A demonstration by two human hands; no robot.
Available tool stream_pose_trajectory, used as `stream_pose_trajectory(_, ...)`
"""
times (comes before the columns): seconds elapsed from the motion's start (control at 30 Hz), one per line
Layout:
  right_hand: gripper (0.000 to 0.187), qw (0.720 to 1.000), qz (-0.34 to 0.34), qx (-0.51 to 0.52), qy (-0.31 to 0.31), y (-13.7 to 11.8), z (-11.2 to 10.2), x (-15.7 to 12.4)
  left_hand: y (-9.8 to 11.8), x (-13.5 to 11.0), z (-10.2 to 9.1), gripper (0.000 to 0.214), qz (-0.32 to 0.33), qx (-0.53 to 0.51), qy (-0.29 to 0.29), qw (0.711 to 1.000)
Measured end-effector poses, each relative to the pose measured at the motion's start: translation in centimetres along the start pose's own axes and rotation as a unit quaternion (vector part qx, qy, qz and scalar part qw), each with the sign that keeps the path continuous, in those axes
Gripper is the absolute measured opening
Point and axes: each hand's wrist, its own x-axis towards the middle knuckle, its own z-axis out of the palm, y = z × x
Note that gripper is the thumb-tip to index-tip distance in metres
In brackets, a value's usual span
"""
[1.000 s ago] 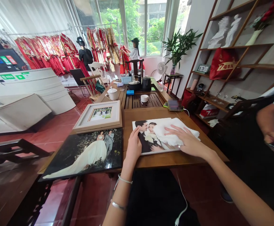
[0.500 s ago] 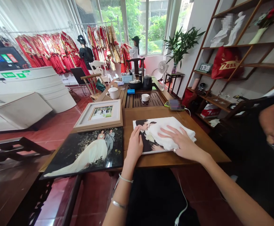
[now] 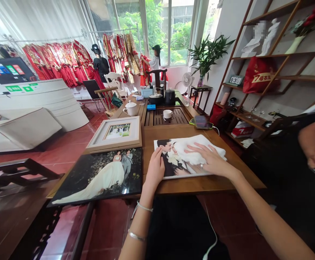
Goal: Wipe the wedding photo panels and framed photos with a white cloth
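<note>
A wedding photo print [image 3: 171,164] lies flat on the wooden table [image 3: 190,184] in front of me. My left hand [image 3: 155,169] rests on its left edge, fingers together and lying flat. My right hand [image 3: 211,160] presses a white cloth [image 3: 198,153] onto the right half of the print, fingers spread flat over it. The cloth hides part of the picture.
A large dark wedding photo [image 3: 100,177] overhangs the table's left front edge. Behind it lies a framed photo [image 3: 116,132]. Farther back are a tea tray [image 3: 161,115], teapot [image 3: 130,108], cup [image 3: 167,113] and phone [image 3: 202,122]. Another person's arm [image 3: 310,139] is at right.
My right hand slid the cloth left across the print half a second ago, and it has now moved back toward the right. My left hand stayed on the left edge.
</note>
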Motion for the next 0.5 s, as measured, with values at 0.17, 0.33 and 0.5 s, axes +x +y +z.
stream_pose_trajectory(0.17,0.069,0.999,0.039,0.015,-0.001,0.8,0.2,5.0,0.3,0.0,-0.2,0.042,-0.01,0.003,-0.013,1.0)
stream_pose_trajectory(0.33,0.078,1.0,-0.008,-0.002,0.005,-0.9,1.0,4.1,0.5,-0.1,-0.3,0.042,-0.003,0.001,-0.013,1.0)
stream_pose_trajectory(0.5,0.089,0.996,-0.089,0.003,-0.003,-3.2,1.1,-1.1,0.6,-0.1,-0.3,0.041,0.0,0.0,-0.011,1.0)
